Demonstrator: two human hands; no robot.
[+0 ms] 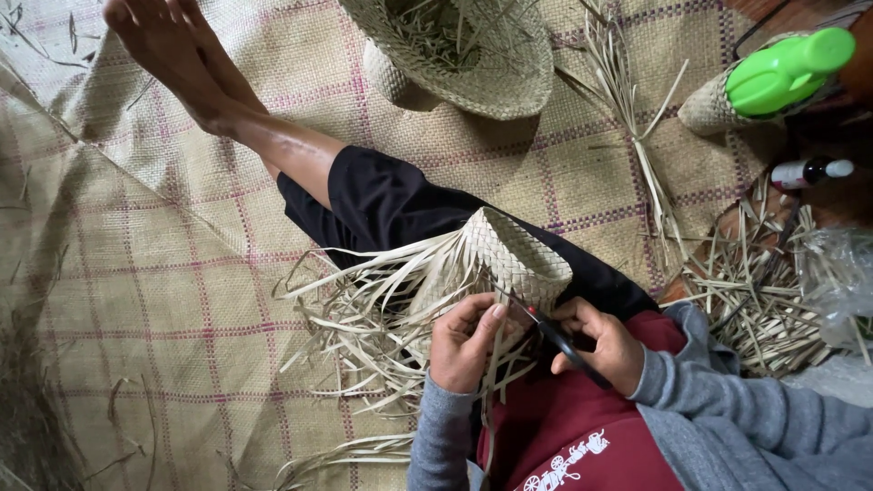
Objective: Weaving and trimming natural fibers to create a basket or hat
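Note:
A half-woven palm-leaf basket [515, 255] rests on my lap, with long loose strands [364, 318] fanning out to the left. My left hand [464, 341] grips the strands at the basket's lower edge. My right hand [600, 344] is shut on dark scissors [556, 338], whose blades point up-left toward the strands beside my left thumb. My legs in black shorts stretch away across the mat.
A checked woven mat [164, 273] covers the floor. A woven hat [464, 55] holding leaf scraps lies at the top. A green spray bottle [787, 68] sits in a small basket top right, a small bottle [809, 173] below it, and a pile of cut strips [755, 300] lies to the right.

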